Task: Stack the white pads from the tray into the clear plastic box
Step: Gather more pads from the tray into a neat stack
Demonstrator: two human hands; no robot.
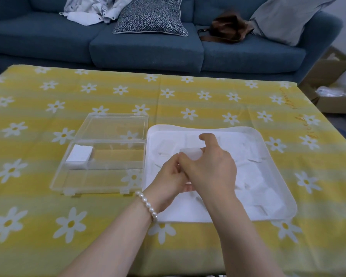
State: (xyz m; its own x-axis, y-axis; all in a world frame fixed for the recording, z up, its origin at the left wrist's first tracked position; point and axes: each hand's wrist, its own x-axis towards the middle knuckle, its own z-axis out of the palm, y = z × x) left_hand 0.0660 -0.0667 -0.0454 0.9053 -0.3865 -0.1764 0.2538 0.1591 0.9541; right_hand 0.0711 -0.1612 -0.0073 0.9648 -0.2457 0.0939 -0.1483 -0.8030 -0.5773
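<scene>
Over a white tray of loose white pads, a person's right hand and left hand meet, both pinching a small bunch of pads held just above the tray. A pearl bracelet circles the left wrist. Just left of the tray, the clear plastic box lies open on the table, with a pad stack in its far-left corner.

The table (daisy-print yellow cloth) bears a clear plastic box and tray.
</scene>
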